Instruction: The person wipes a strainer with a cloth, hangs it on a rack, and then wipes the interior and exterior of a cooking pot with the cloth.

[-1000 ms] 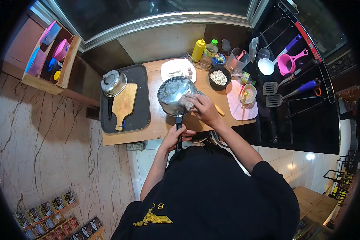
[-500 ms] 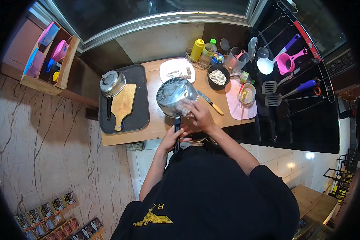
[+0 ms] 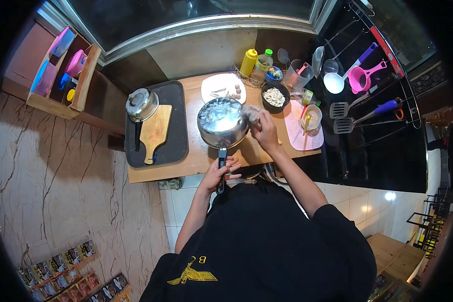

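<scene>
My left hand (image 3: pixel 218 173) is closed around the black handle of a shiny metal saucepan (image 3: pixel 220 121), held up over the wooden table with its reflective round base towards me. My right hand (image 3: pixel 265 132) pinches a crumpled greyish cloth (image 3: pixel 250 115) at the pan's right rim; whether cloth and metal touch is hard to tell. Behind the pan lies a white plate (image 3: pixel 211 84) with small brown balls and pale strips. To the right of the plate stands a black bowl (image 3: pixel 275 96) of chopped pale pieces. My right hand and forearm mostly hide a knife on the table.
On the left, a dark tray (image 3: pixel 176 136) carries a wooden board (image 3: pixel 157 128) and another metal pan (image 3: pixel 141 104). A pink board (image 3: pixel 298 140) with a small bowl (image 3: pixel 311 118) lies right. Bottles, including a yellow one (image 3: pixel 248 63), stand behind. Ladles and spatulas (image 3: pixel 343 125) rest on the black surface.
My right hand with the cloth has moved right and up, from the pan's lower side to its right rim. The pan's base now catches more light. My left hand keeps its hold.
</scene>
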